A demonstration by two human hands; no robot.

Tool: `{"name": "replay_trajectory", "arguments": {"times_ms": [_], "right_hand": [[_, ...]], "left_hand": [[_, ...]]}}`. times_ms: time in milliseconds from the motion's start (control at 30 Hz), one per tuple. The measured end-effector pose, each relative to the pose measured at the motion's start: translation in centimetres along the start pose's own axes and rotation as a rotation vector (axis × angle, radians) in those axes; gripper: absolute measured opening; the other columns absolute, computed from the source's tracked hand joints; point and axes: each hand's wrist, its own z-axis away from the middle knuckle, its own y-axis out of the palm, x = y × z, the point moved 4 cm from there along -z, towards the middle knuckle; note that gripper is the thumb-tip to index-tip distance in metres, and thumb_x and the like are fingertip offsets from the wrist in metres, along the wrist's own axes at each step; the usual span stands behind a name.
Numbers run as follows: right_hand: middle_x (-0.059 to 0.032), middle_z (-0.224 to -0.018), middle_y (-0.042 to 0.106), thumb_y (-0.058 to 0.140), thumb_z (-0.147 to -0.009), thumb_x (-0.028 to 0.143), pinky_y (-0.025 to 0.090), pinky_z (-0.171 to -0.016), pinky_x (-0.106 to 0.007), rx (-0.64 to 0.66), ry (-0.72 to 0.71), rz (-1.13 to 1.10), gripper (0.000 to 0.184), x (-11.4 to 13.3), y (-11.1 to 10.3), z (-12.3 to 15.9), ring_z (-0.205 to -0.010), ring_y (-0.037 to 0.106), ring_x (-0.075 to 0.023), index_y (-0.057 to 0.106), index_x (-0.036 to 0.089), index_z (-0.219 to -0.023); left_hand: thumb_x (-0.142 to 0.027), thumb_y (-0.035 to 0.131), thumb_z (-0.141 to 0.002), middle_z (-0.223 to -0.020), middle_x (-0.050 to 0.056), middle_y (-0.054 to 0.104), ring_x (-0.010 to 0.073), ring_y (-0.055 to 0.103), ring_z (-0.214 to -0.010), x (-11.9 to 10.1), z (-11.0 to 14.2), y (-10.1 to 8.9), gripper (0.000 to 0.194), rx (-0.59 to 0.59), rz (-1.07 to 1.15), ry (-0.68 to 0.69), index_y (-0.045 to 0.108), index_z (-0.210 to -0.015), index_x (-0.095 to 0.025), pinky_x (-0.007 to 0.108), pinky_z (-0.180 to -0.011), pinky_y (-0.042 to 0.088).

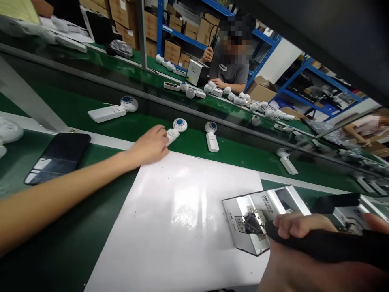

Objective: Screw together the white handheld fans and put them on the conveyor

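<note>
Workstation, head view. A smooth green belt crosses the scene; on the near side lies a glossy white sheet, dotted with dark specks and reflecting light. Blue metal shelving with cardboard cartons stands behind. A long, straight grey rail separates the belt from a co-worker seated beyond. The right hand, fingers wrapped around a dark cylindrical tool, covers part of an angular, silvery metal box lettered "TOOLS". The left hand extends past a flat black phone, its fingers bent over the near end of a white device on the belt, just beyond the sheet; whether they grip it cannot be told. This device has a domed head with a blue-patterned face. Similar units, each a rounded head on a slab-like body, lie apart on either side: one left, two right.
</note>
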Motion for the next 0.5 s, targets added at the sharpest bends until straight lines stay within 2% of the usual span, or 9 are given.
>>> {"name": "replay_trajectory", "arguments": {"times_ms": [67, 167, 233, 300, 367, 433, 500], "right_hand": [[0.0114, -0.05, 0.048, 0.019, -0.099, 0.081, 0.04, -0.033, -0.031, -0.038, 0.06, 0.058, 0.067, 0.4, 0.8, 0.7, -0.032, 0.038, -0.015, 0.053, 0.028, -0.123], [0.0104, -0.056, 0.053, 0.038, -0.096, 0.083, 0.046, -0.038, -0.035, -0.021, 0.064, 0.092, 0.065, 0.6, 1.6, 2.1, -0.039, 0.045, -0.0172, 0.048, 0.025, -0.125], [0.0098, -0.058, 0.055, 0.048, -0.095, 0.081, 0.047, -0.039, -0.037, -0.006, 0.043, 0.098, 0.063, 0.2, 1.4, 2.7, -0.04, 0.047, -0.0178, 0.047, 0.024, -0.123], [0.0095, -0.057, 0.056, 0.045, -0.095, 0.082, 0.046, -0.039, -0.035, 0.03, -0.016, 0.095, 0.064, -0.3, 1.1, 3.1, -0.04, 0.047, -0.0177, 0.046, 0.024, -0.123], [0.0092, -0.056, 0.055, 0.04, -0.093, 0.086, 0.044, -0.038, -0.034, 0.095, -0.035, 0.055, 0.069, -0.5, 1.0, 3.6, -0.038, 0.046, -0.0172, 0.048, 0.025, -0.125], [0.009, -0.056, 0.052, 0.041, -0.092, 0.087, 0.043, -0.039, -0.032, 0.116, 0.037, -0.026, 0.07, -0.3, 1.1, 4.4, -0.037, 0.044, -0.0163, 0.051, 0.027, -0.127], [0.008, -0.057, 0.049, 0.048, -0.096, 0.077, 0.043, -0.042, -0.033, 0.112, 0.16, -0.106, 0.054, 0.6, 1.4, 5.4, -0.039, 0.042, -0.0154, 0.056, 0.029, -0.121]], "left_hand": [[-0.021, 0.042, -0.102, -0.118, 0.016, 0.063, 0.0358, 0.046, -0.135, 2.4, -0.7, -0.5, 0.032, 0.028, -0.008, -0.004, 0.069, -0.099, -0.004, 0.053, -0.115, 0.045], [-0.025, 0.04, -0.107, -0.127, 0.016, 0.059, 0.035, 0.041, -0.139, 2.8, -0.6, -1.7, 0.036, 0.021, -0.024, -0.018, 0.064, -0.107, 0.001, 0.052, -0.12, 0.04], [-0.027, 0.046, -0.107, -0.14, 0.022, 0.052, 0.0398, 0.034, -0.146, 1.7, -1.0, -2.2, 0.036, -0.028, -0.037, -0.048, 0.061, -0.119, 0.003, 0.058, -0.125, 0.032], [-0.027, 0.052, -0.106, -0.152, 0.024, 0.046, 0.0412, 0.032, -0.15, -0.3, -2.5, -2.0, 0.04, -0.049, -0.026, -0.039, 0.057, -0.133, 0.002, 0.059, -0.127, 0.029], [-0.03, 0.056, -0.104, -0.157, 0.021, 0.045, 0.0387, 0.035, -0.151, -2.9, -4.7, -0.6, 0.047, -0.012, 0.013, 0.032, 0.056, -0.142, -0.003, 0.055, -0.128, 0.03], [-0.036, 0.061, -0.103, -0.158, 0.02, 0.047, 0.0363, 0.039, -0.152, -5.2, -7.2, 1.6, 0.053, 0.05, 0.054, 0.106, 0.056, -0.146, -0.006, 0.05, -0.128, 0.033], [-0.04, 0.067, -0.102, -0.151, 0.019, 0.055, 0.0345, 0.047, -0.146, -6.7, -9.3, 3.8, 0.05, 0.107, 0.074, 0.133, 0.062, -0.139, -0.007, 0.048, -0.124, 0.039]]}}
